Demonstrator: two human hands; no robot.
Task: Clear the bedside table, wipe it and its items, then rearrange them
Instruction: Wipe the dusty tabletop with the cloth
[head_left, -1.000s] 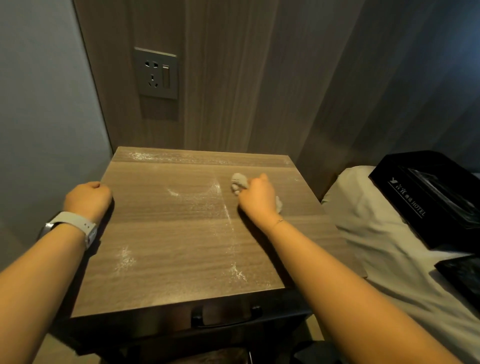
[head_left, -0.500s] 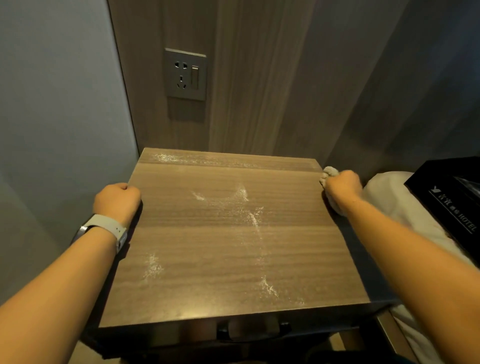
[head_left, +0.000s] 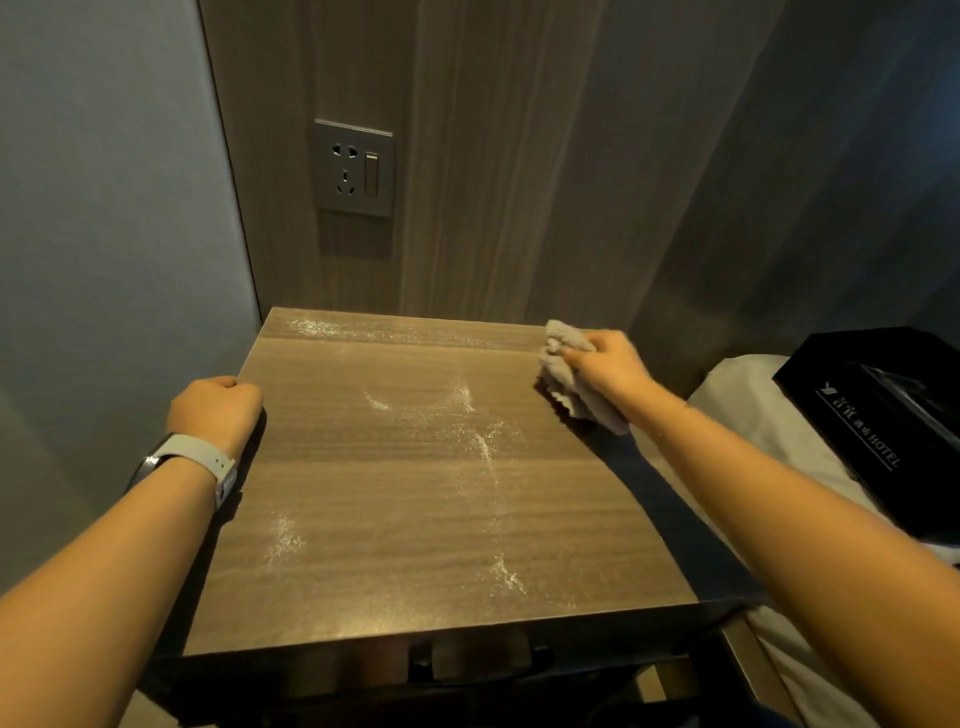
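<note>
The wooden bedside table fills the middle of the view, its top bare of items and streaked with white dust. My right hand presses a crumpled grey cloth onto the table's back right corner. My left hand, with a pale watch on its wrist, is curled as a fist against the table's left edge and holds nothing.
A black tissue box marked HOTEL lies on the white bed at the right. A wall socket sits on the wood panel above the table. A grey wall stands close on the left. A drawer handle shows below the front edge.
My right hand carried the cloth from the table's middle to its right edge, then onto the back right corner. My left hand stayed at the left edge.
</note>
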